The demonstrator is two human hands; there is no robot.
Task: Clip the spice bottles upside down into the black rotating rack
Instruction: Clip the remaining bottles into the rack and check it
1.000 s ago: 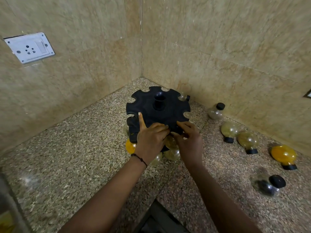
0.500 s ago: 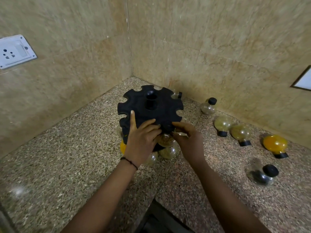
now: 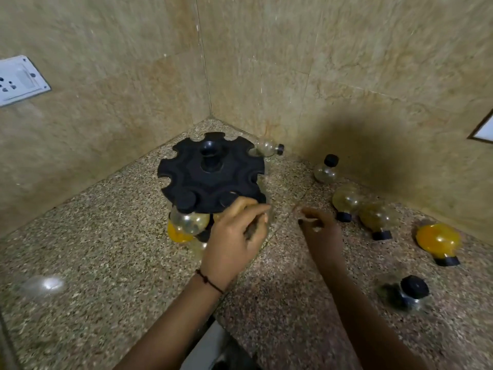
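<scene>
The black rotating rack [image 3: 197, 180] stands on the speckled counter near the wall corner. A clear bottle [image 3: 190, 222] hangs upside down from its front edge, and a yellow bottle [image 3: 176, 234] hangs lower behind it. My left hand [image 3: 234, 239] hovers at the rack's front right edge with loosely curled fingers and nothing visible in them; it is blurred. My right hand [image 3: 318, 227] is further right over the counter, fingers apart and empty, a short way from two pale bottles [image 3: 346, 198] [image 3: 377, 216]. Other bottles in the rack are hidden by my left hand.
More loose bottles lie on the right: a clear one [image 3: 324, 170] by the wall, a bright yellow one [image 3: 438, 240], a dark one [image 3: 406, 292], and a small one [image 3: 268, 148] behind the rack. A wall socket [image 3: 18, 81] is on the left.
Both hands have come off the rack's front edge. My right hand moved right toward the loose bottles and my left hand drew back slightly. The view shifted left.
</scene>
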